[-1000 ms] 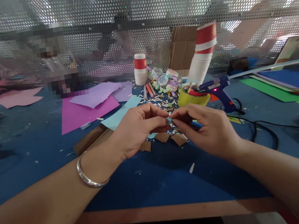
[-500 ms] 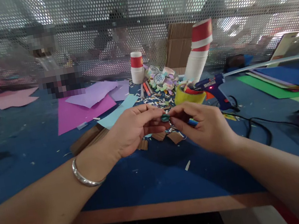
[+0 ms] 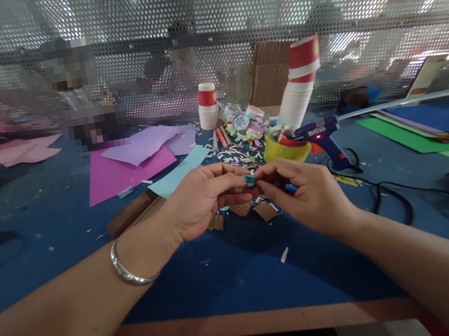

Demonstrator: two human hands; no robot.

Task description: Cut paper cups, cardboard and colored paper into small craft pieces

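Note:
A small teal piece [image 3: 250,179], perhaps rolled or folded paper, is pinched between both hands above the blue table [image 3: 209,280]. My left hand [image 3: 207,197], with a silver bangle on its wrist, grips the piece from the left with thumb and fingertips. From the right, the thumb and index finger of my right hand [image 3: 306,188] close on its other side. Fingers cover much of it. Below and behind the hands lie torn cardboard bits [image 3: 266,211] and scattered paper scraps [image 3: 244,156].
A blue glue gun [image 3: 326,141] with a lit red light rests on a yellow holder [image 3: 286,148], its black cord [image 3: 389,194] trailing right. Paper cups [image 3: 208,107] and a leaning cup stack [image 3: 299,85] stand behind. Coloured sheets [image 3: 130,173] lie left; green paper [image 3: 409,132] lies right.
The teal piece has turned slightly between the fingertips and shows a brighter side. Both hands keep nearly the same place. The view has shifted a little. At far left, another person's hand now shows.

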